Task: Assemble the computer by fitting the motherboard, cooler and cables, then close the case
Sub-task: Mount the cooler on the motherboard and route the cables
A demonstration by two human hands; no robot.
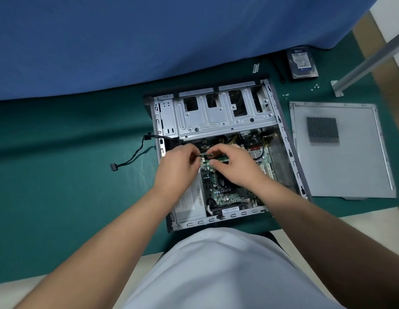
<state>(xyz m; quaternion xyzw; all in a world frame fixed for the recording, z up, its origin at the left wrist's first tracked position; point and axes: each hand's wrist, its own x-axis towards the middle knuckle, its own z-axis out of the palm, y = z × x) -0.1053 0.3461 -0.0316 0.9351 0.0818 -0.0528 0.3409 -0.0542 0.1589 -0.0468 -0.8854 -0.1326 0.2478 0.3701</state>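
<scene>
Your left hand (176, 168) and right hand (232, 166) both pinch one small bundle of wires (206, 155) between them, just above the motherboard (227, 192) inside the open case (285, 139). The bundle runs left to right, its plug end seemingly toward your right hand, which is probably the one to seat it. One side panel (341, 166) lies right of the case, one hard drive (302, 63) beyond it, and one loose cable (129, 160) trails out left.
</scene>
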